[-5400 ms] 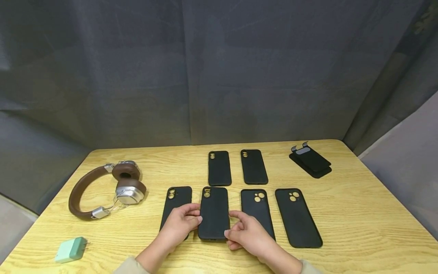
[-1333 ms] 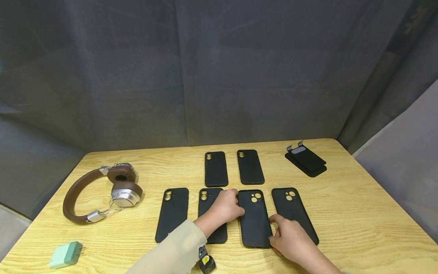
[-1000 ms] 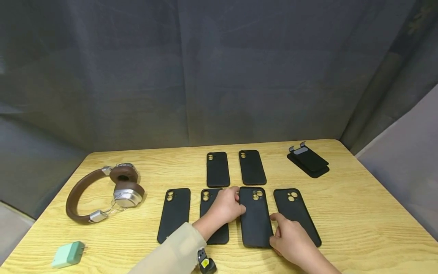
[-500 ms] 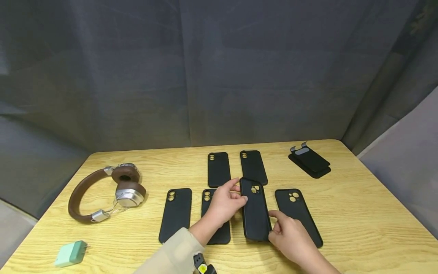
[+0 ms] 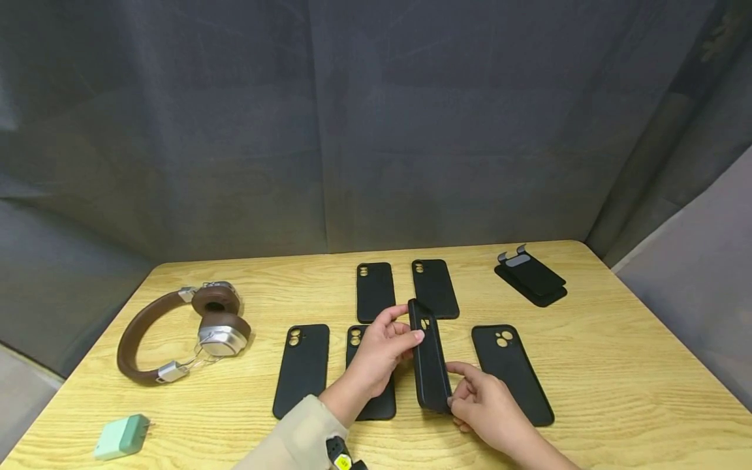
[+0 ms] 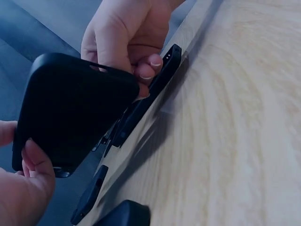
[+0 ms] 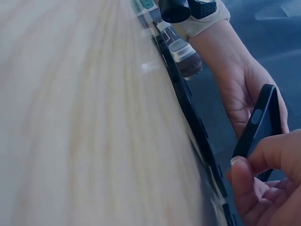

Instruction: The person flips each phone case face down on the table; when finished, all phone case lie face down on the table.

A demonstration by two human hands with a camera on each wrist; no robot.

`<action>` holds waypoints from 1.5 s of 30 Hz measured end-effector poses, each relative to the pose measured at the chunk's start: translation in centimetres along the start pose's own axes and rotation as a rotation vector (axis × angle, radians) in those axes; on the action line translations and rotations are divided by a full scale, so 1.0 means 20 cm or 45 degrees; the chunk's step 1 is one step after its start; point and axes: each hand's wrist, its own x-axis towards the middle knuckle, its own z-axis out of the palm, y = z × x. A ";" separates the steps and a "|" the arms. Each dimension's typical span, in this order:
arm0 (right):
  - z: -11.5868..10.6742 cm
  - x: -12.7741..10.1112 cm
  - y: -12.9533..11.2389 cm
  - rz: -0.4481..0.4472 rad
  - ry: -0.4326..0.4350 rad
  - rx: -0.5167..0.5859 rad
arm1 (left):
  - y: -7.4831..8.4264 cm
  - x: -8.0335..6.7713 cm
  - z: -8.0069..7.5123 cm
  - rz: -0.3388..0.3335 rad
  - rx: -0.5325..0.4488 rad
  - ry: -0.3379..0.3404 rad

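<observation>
Your right hand [image 5: 478, 408] pinches the near end of the lifted case [image 5: 429, 362], thumb and fingers curled round its edge. Your left hand [image 5: 382, 349] holds the far end at 11 o'clock from the right, fingertips closed on the rim by the camera hole. The case is tilted up on its long edge, clear of the desk [image 5: 617, 378], in the gap between two flat cases. A flat case [image 5: 511, 372] lies at 3 o'clock of it; another [image 5: 370, 391] lies at 9 o'clock under your left hand, with a third [image 5: 301, 369] further left. A green charger [image 5: 120, 436] sits at the near left corner. Beyond, at 12 o'clock, two more cases [image 5: 376, 292] lie side by side. Headphones [image 5: 182, 329] rest at 10 o'clock, and a stack [image 5: 531, 282] of dark cases at 2 o'clock, by the far edge.
</observation>
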 end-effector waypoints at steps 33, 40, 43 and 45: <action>0.10 0.08 0.03 0.083 -0.165 0.091 | -0.04 0.02 0.00 -0.056 0.077 0.091; 0.09 0.08 0.03 0.078 -0.171 0.116 | -0.04 0.02 0.03 -0.026 0.121 0.106; 0.07 0.07 0.02 0.084 -0.140 0.137 | -0.04 0.02 0.05 -0.007 0.155 0.113; 0.06 0.06 0.01 0.081 -0.108 0.163 | -0.04 0.02 0.06 0.002 0.182 0.120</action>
